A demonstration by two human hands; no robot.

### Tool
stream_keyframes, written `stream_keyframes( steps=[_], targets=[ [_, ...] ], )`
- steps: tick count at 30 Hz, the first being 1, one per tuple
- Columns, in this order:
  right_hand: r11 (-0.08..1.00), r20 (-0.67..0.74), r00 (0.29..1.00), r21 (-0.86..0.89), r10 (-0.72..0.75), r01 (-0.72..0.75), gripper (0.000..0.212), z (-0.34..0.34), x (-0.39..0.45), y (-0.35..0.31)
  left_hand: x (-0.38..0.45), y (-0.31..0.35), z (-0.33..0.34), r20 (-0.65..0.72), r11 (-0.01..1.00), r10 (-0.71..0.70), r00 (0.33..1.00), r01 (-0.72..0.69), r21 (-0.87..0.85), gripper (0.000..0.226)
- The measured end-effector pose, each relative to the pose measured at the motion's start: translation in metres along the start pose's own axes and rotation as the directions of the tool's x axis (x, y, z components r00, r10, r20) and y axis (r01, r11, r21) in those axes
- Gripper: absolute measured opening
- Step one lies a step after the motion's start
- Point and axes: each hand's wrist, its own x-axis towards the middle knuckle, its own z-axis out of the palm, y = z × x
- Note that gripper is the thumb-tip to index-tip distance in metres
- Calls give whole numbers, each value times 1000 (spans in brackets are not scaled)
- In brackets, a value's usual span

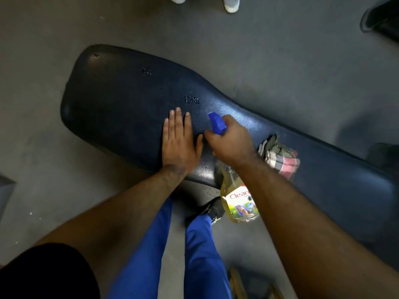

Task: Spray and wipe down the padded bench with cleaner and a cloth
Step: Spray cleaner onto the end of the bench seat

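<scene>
A long dark blue padded bench (121, 100) runs from the upper left to the right edge. My left hand (179, 141) lies flat on its pad, fingers apart, holding nothing. Right beside it, my right hand (231, 141) grips the blue trigger head of a spray bottle (239, 199) of yellow cleaner, nozzle pointing up-left over the pad. Two patches of droplets (192, 100) sit on the pad beyond my fingers. A crumpled checked cloth (278, 156) rests on the bench just right of my right wrist.
Grey floor surrounds the bench. Another person's light shoes (231, 4) stand at the top edge. A dark object (382, 18) fills the upper right corner. My blue trouser legs (200, 255) and black shoe (214, 209) are below the bench's near edge.
</scene>
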Motion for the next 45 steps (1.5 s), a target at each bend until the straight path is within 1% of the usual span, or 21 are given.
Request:
stream_keyframes(
  steps=[2,4,5,7,9,12,15,19,23,25,27,30,31,34,35,37,39,40,42,44,45],
  targets=[
    [999,-28,999,48,25,-24,19,-5,-9,14,-5,14,0,5,995,90,996,-90,-43,73],
    [994,-75,995,88,64,-58,19,-9,-18,31,-12,29,4,38,984,176,984,-175,-38,75],
    [993,-95,992,97,82,-73,20,-12,-23,39,-14,33,7,50,982,190,980,-189,-25,75],
    [992,-124,987,88,104,-93,21,-18,-31,54,-16,36,14,37,982,187,982,-187,-5,73],
    [991,-140,983,87,116,-104,19,-23,-34,68,-15,35,18,-7,983,186,983,-186,6,73],
    [988,-149,979,86,140,-129,25,-25,-37,82,-16,33,22,-42,979,202,978,-202,19,73],
    [990,-181,975,75,132,-120,15,-21,-41,92,-16,35,24,-64,978,207,976,-206,17,74],
    [990,-133,984,91,122,-110,19,-9,-56,99,-16,34,24,-78,981,195,978,-194,14,73],
    [992,-130,986,92,100,-89,20,10,-82,102,-16,34,22,-68,978,205,976,-207,-30,70],
    [989,-116,986,99,120,-109,21,25,-94,101,-15,31,17,-87,973,195,977,-204,-106,65],
    [984,-104,983,108,151,-140,22,39,-101,100,-19,24,13,-145,970,172,974,-193,-147,59],
    [974,-114,973,126,202,-188,19,62,-110,93,-36,-6,12,-158,994,55,986,-69,-84,61],
    [970,-118,968,127,222,-207,20,69,-111,89,-42,-16,13,-145,996,44,988,-55,-72,63],
    [962,-153,956,148,250,-228,21,84,-113,77,-44,-29,18,-120,992,116,986,-121,-33,66],
    [962,-158,955,153,250,-226,20,87,-113,74,-42,-29,17,-115,990,122,986,-128,-50,65],
    [968,-148,963,145,227,-206,19,90,-111,66,-43,-32,12,-108,981,121,987,-135,-142,61],
    [980,-139,976,128,169,-151,19,91,-109,54,-43,-46,3,-131,962,122,984,-150,-226,57],
    [986,-137,982,120,130,-114,19,93,-107,47,-42,-57,-2,-159,964,105,982,-140,-227,56],
    [992,-135,988,108,73,-58,19,95,-100,31,-34,-85,-12,-198,981,30,980,-66,-180,57],
    [994,-142,989,105,51,-36,19,96,-90,15,-22,-116,-19,-197,990,-49,979,21,-139,59],
    [994,-145,988,106,50,-35,20,96,-84,7,-16,-131,-20,-191,991,-66,979,43,-124,60]
  ],
)
